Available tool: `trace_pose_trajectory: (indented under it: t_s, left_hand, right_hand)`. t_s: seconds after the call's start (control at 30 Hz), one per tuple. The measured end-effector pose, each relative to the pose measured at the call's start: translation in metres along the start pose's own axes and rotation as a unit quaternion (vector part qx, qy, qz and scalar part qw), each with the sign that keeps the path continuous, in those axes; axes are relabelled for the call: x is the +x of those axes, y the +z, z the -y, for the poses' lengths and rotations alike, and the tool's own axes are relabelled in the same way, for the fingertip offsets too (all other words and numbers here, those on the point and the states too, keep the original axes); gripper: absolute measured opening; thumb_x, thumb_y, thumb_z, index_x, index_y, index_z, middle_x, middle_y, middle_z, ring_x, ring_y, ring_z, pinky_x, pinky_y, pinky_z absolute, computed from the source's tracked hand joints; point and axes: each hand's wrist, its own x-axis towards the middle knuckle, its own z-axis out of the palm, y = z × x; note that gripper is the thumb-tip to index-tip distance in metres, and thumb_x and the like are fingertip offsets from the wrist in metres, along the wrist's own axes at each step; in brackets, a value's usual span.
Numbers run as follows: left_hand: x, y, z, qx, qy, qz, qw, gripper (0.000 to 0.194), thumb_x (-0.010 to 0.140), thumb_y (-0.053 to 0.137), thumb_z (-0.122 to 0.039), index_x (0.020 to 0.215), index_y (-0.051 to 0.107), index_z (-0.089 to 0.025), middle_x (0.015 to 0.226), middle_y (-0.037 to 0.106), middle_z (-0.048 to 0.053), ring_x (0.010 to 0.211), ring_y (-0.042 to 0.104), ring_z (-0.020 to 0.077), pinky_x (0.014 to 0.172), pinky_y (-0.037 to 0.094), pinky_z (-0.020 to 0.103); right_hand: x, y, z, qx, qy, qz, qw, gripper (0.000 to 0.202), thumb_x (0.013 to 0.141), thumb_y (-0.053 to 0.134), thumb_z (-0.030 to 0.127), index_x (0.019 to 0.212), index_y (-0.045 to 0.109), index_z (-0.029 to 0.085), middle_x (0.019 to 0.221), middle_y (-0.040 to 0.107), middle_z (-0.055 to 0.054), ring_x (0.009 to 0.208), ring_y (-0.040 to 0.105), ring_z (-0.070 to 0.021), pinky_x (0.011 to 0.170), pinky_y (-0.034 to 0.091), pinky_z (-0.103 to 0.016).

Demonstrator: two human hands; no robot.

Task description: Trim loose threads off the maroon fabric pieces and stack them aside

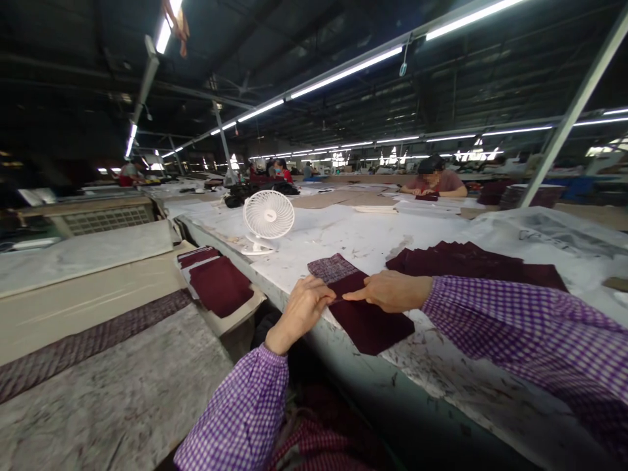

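Note:
A dark maroon fabric piece (pixel 373 326) lies at the near edge of the white table, with a patterned grey-purple section (pixel 332 267) at its far end. My left hand (pixel 305 304) is closed at the piece's left edge, fingertips pinching the cloth near a seam or fold. From the right, my right hand (pixel 390 292) reaches across with its index finger stretched out, the tip touching the fabric close to the left fingertips. Its other fingers are curled under, partly hidden. Beyond my right wrist a fanned pile of maroon pieces (pixel 471 260) lies on the table.
A white fan (pixel 268 216) stands on the table (pixel 338 226) ahead. On the lower left surface are stacked maroon pieces (pixel 220 284) and a patterned strip (pixel 93 337). Clear plastic sheeting (pixel 554 229) lies at right. A co-worker (pixel 441 180) bends over the table's far side.

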Motion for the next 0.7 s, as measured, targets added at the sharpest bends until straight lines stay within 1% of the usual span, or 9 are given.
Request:
trace_pose_trajectory:
  t_s: [0.07,0.13,0.2,0.27,0.37,0.47,0.57,0.63,0.7]
  left_hand:
    - [-0.003,-0.004,0.001,-0.044,-0.047,-0.025,0.998,0.013,0.084,0.052,-0.018,0.088,0.064,-0.02,0.083,0.063,0.002,0.085,0.051,0.0179,0.078,0.039,0.033]
    - [-0.003,-0.005,0.0,-0.055,-0.079,-0.032,0.995,0.009,0.081,0.056,-0.02,0.087,0.063,-0.02,0.083,0.062,0.001,0.085,0.051,0.0185,0.078,0.04,0.033]
    - [-0.003,-0.002,-0.001,-0.036,-0.095,-0.024,0.995,0.006,0.079,0.059,-0.021,0.082,0.063,-0.02,0.081,0.062,0.0,0.083,0.051,0.0184,0.077,0.039,0.034]
    - [-0.002,0.001,-0.001,-0.006,-0.097,-0.019,0.995,0.005,0.078,0.059,-0.018,0.077,0.064,-0.021,0.08,0.062,0.0,0.082,0.05,0.018,0.077,0.037,0.034]
    - [-0.004,0.006,0.001,0.035,-0.065,-0.022,0.997,0.01,0.082,0.056,-0.017,0.075,0.063,-0.02,0.08,0.061,0.0,0.083,0.05,0.0177,0.076,0.035,0.034]
    - [-0.009,0.008,0.003,0.097,0.005,-0.039,0.994,0.017,0.089,0.048,-0.023,0.08,0.062,-0.019,0.079,0.059,0.002,0.082,0.048,0.0173,0.076,0.033,0.034]
    - [-0.013,0.009,0.003,0.161,0.058,-0.06,0.983,0.025,0.093,0.04,-0.025,0.081,0.061,-0.017,0.078,0.057,0.003,0.079,0.045,0.0172,0.078,0.032,0.036]
    - [-0.013,0.009,0.003,0.178,0.081,-0.06,0.979,0.025,0.093,0.039,-0.024,0.083,0.061,-0.017,0.077,0.057,0.004,0.079,0.044,0.0177,0.078,0.032,0.037]
    - [-0.012,0.007,0.003,0.165,0.1,-0.044,0.98,0.025,0.093,0.038,-0.022,0.086,0.062,-0.018,0.079,0.058,0.004,0.08,0.044,0.0181,0.078,0.032,0.036]
  right_hand:
    - [0.001,0.0,-0.001,0.008,0.004,0.0,1.0,0.054,0.085,0.04,0.012,0.136,0.042,0.031,0.091,0.063,-0.01,0.078,0.06,-0.0189,0.061,0.038,-0.026]
    - [0.002,0.0,0.0,0.01,0.009,0.004,1.0,0.055,0.085,0.041,0.012,0.135,0.042,0.034,0.091,0.063,-0.01,0.078,0.06,-0.0192,0.062,0.038,-0.026]
    - [0.002,-0.001,0.0,0.008,0.009,0.009,1.0,0.055,0.085,0.04,0.012,0.136,0.041,0.035,0.091,0.064,-0.009,0.08,0.06,-0.0196,0.063,0.038,-0.027]
    - [0.002,-0.001,-0.001,0.005,0.005,0.011,1.0,0.054,0.086,0.04,0.013,0.136,0.04,0.034,0.091,0.064,-0.009,0.082,0.06,-0.0199,0.064,0.039,-0.027]
    - [0.003,-0.001,-0.003,0.003,-0.007,0.011,1.0,0.054,0.086,0.04,0.013,0.136,0.04,0.033,0.091,0.064,-0.01,0.082,0.06,-0.02,0.065,0.039,-0.027]
    - [0.006,-0.002,-0.004,-0.006,-0.022,0.022,1.0,0.057,0.085,0.041,0.012,0.138,0.037,0.033,0.088,0.065,-0.01,0.08,0.06,-0.0198,0.064,0.038,-0.027]
    - [0.008,-0.007,-0.002,-0.014,-0.035,0.032,0.999,0.059,0.084,0.041,0.012,0.139,0.035,0.032,0.087,0.065,-0.01,0.076,0.06,-0.0185,0.062,0.037,-0.026]
    - [0.008,-0.012,0.001,-0.021,-0.051,0.041,0.998,0.062,0.083,0.041,0.009,0.141,0.032,0.03,0.085,0.065,-0.01,0.073,0.06,-0.0175,0.06,0.036,-0.025]
    - [0.008,-0.016,0.005,-0.04,-0.06,0.05,0.996,0.067,0.08,0.041,0.006,0.142,0.028,0.028,0.081,0.064,-0.009,0.07,0.059,-0.017,0.057,0.034,-0.025]
